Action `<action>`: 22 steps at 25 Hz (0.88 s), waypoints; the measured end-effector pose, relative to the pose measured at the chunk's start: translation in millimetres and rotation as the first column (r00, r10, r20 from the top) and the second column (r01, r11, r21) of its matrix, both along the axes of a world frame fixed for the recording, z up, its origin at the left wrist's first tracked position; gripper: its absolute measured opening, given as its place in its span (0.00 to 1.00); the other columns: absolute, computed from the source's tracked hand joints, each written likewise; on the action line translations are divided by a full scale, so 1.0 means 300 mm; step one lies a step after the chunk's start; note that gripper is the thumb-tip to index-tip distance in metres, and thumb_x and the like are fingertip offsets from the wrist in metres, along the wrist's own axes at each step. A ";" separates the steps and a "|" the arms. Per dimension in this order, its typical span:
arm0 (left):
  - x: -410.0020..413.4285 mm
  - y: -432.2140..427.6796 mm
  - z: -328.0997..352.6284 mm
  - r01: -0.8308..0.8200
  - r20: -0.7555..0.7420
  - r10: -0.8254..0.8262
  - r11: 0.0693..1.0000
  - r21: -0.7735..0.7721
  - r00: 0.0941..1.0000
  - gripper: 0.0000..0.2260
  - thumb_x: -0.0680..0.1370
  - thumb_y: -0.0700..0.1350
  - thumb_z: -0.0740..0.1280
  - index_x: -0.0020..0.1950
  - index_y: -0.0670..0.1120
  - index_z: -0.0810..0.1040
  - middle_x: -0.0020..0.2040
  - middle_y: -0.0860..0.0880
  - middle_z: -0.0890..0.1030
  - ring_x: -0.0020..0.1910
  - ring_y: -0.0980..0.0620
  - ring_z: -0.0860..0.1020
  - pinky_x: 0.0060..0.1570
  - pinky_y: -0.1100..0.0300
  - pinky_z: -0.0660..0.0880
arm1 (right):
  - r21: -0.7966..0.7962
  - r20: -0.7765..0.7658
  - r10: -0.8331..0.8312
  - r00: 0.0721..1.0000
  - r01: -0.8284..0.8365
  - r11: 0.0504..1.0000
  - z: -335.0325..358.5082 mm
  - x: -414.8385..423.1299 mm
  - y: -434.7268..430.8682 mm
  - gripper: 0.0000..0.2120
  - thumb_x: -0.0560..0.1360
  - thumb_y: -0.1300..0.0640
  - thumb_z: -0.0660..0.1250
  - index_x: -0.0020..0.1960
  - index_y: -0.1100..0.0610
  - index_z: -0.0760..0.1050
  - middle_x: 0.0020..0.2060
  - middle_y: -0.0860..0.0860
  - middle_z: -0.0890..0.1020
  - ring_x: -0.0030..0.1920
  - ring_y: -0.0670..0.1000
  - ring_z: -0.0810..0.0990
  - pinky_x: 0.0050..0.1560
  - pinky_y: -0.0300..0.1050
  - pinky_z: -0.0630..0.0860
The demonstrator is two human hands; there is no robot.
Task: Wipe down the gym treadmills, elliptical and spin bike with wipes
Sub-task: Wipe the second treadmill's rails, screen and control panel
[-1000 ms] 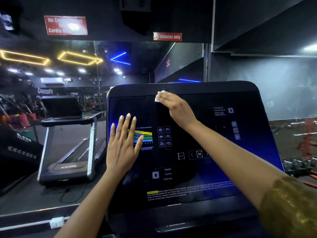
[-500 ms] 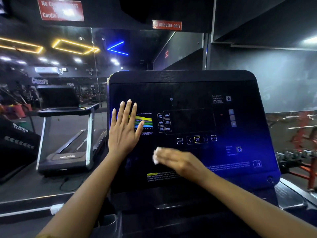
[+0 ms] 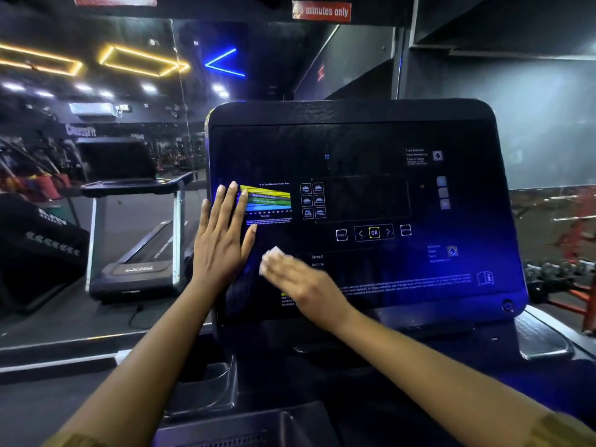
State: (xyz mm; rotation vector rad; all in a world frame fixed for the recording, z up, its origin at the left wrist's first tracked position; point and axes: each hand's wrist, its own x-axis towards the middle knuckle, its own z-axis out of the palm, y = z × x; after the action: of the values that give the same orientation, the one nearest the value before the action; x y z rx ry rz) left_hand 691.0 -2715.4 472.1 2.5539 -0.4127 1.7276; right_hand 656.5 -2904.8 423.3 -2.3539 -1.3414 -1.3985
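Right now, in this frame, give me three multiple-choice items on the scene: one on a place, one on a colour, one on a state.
1. Where on the console is the wipe?
A) top edge
B) lower left, at the right hand's fingertips
C) far right corner

2. What colour frames the OK button?
A) yellow
B) red
C) white

3. How is the left hand?
A) gripping the wipe
B) hanging at the side
C) flat on the console, fingers straight

Key:
1 B: the white wipe shows at the blurred right hand's fingertips, low and left on the console.
2 A: a yellow square rings OK.
3 C: its palm lies flat, fingertips at the chart.
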 end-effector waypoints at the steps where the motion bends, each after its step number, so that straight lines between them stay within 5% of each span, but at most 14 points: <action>1: 0.000 -0.003 0.001 0.002 -0.001 -0.002 1.000 -0.002 1.000 0.26 0.80 0.52 0.53 0.76 0.41 0.60 0.76 0.42 0.59 0.76 0.45 0.54 0.75 0.52 0.44 | -0.037 -0.014 0.031 0.999 -0.032 0.999 -0.045 -0.020 -0.018 0.17 0.76 0.68 0.60 0.63 0.64 0.74 0.63 0.57 0.76 0.66 0.55 0.72 0.68 0.45 0.67; 5: -0.008 -0.003 -0.003 -0.003 -0.026 0.003 1.000 -0.004 1.000 0.27 0.80 0.53 0.53 0.76 0.41 0.59 0.77 0.42 0.59 0.76 0.45 0.54 0.75 0.51 0.44 | -0.095 -0.037 0.118 0.992 -0.121 0.988 -0.079 -0.067 -0.126 0.14 0.80 0.64 0.56 0.61 0.62 0.76 0.62 0.55 0.77 0.64 0.52 0.74 0.67 0.43 0.68; 9: -0.014 -0.011 -0.001 -0.025 -0.045 0.025 1.000 -0.004 0.999 0.28 0.80 0.54 0.53 0.76 0.41 0.59 0.77 0.42 0.59 0.76 0.45 0.54 0.75 0.53 0.42 | 0.349 0.010 -0.045 0.999 0.039 0.936 0.183 0.038 -0.200 0.16 0.78 0.69 0.55 0.57 0.64 0.79 0.56 0.57 0.81 0.60 0.55 0.78 0.66 0.44 0.69; 11: -0.018 -0.015 -0.006 -0.025 -0.047 0.025 1.000 -0.008 0.999 0.28 0.80 0.54 0.53 0.77 0.41 0.59 0.77 0.43 0.58 0.77 0.45 0.53 0.75 0.54 0.42 | 0.447 -0.062 -0.174 0.983 0.183 0.876 0.310 0.109 -0.200 0.20 0.74 0.68 0.52 0.58 0.64 0.78 0.56 0.58 0.81 0.59 0.57 0.78 0.66 0.45 0.69; 14: -0.022 -0.019 -0.013 0.000 -0.058 -0.002 1.000 -0.030 0.998 0.28 0.80 0.55 0.53 0.77 0.42 0.59 0.77 0.43 0.58 0.77 0.45 0.54 0.75 0.53 0.43 | 0.390 -0.090 -0.218 0.972 0.236 0.890 0.288 0.127 -0.160 0.21 0.73 0.66 0.51 0.61 0.63 0.76 0.58 0.58 0.80 0.59 0.58 0.78 0.62 0.48 0.73; 17: -0.031 -0.041 -0.016 0.024 -0.045 -0.026 0.999 -0.044 0.999 0.27 0.80 0.55 0.53 0.76 0.42 0.61 0.76 0.42 0.60 0.76 0.44 0.55 0.75 0.53 0.43 | 0.189 -0.008 -0.155 0.988 0.154 0.970 0.141 0.039 -0.176 0.22 0.71 0.70 0.55 0.61 0.61 0.77 0.58 0.54 0.80 0.51 0.52 0.76 0.52 0.42 0.77; 22: -0.040 -0.164 -0.046 0.094 -0.058 -0.093 0.996 0.003 0.994 0.26 0.81 0.55 0.52 0.75 0.43 0.63 0.75 0.43 0.62 0.76 0.45 0.57 0.74 0.50 0.47 | -0.008 -0.149 -0.065 0.987 0.064 0.998 -0.092 -0.100 -0.236 0.22 0.72 0.68 0.57 0.62 0.58 0.76 0.61 0.51 0.78 0.51 0.50 0.77 0.42 0.43 0.80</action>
State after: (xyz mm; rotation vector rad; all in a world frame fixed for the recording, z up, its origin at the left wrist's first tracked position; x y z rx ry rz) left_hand 679.0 -2764.7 458.3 2.5374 -0.5264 1.6197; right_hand 626.5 -2975.5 395.9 -2.4693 -1.2394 -1.2075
